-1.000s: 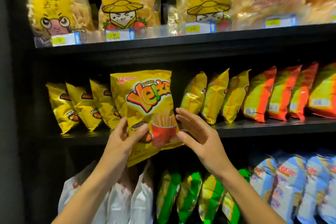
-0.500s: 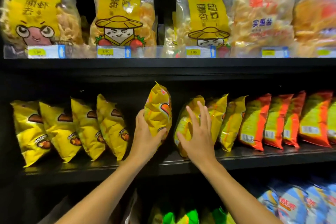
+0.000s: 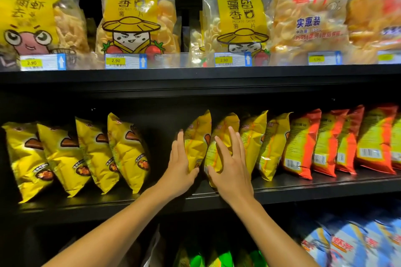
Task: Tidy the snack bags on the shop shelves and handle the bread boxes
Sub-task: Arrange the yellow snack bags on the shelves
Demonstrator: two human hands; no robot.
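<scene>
A: On the middle shelf [image 3: 217, 198], left hand [image 3: 180, 171] lies flat along the yellow snack bag [image 3: 198, 136], fingers straight, bag edge-on in the row

B: Right hand [image 3: 231, 167] spread wide on its neighbour bag [image 3: 221, 136]; I'd square both gently, don't crush

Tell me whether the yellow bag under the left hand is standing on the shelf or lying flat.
Standing. The yellow bag is on edge on the middle shelf, leaning right toward its neighbour, with the left hand flat against its side.
</scene>
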